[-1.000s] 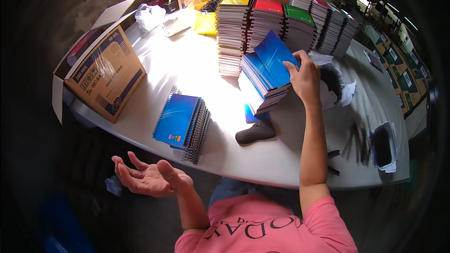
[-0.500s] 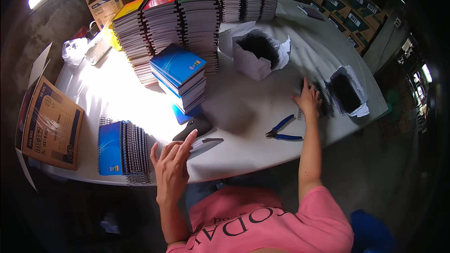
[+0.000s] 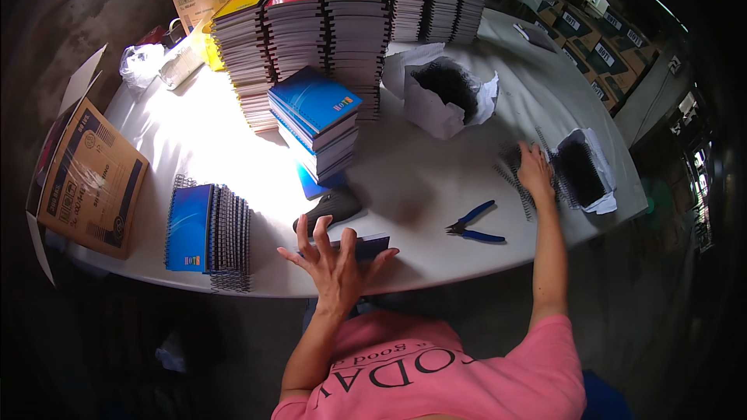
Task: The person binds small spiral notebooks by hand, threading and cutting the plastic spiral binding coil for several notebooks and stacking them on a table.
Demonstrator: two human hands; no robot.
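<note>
My left hand [image 3: 336, 271] is spread wide, its fingers apart over a small notebook [image 3: 372, 247] with a dark cover and pale pages near the table's front edge. The hand hides part of it. Over on the right, my right hand [image 3: 535, 173] is down among loose black spiral binding coils [image 3: 515, 179]; its fingers are drawn together on a coil, their tips partly hidden. Blue-handled pliers [image 3: 476, 225] lie with their handles apart between the hands. Just beyond my left hand rests a dark grey, rounded object [image 3: 336, 206].
Paper-wrapped bundles of black coils lie at the right [image 3: 577, 171] and far middle [image 3: 436, 109]. Blue notebooks are stacked mid-table [image 3: 315, 109]; coil-bound ones stand at left [image 3: 188, 229]. Tall notebook piles [image 3: 296, 39] rise behind. An open carton [image 3: 93, 179] stands far left.
My left hand has moved right and spread its fingers over the small notebook. My right hand has shifted slightly right among the coils, its fingers closer together. The view has shifted slightly.
</note>
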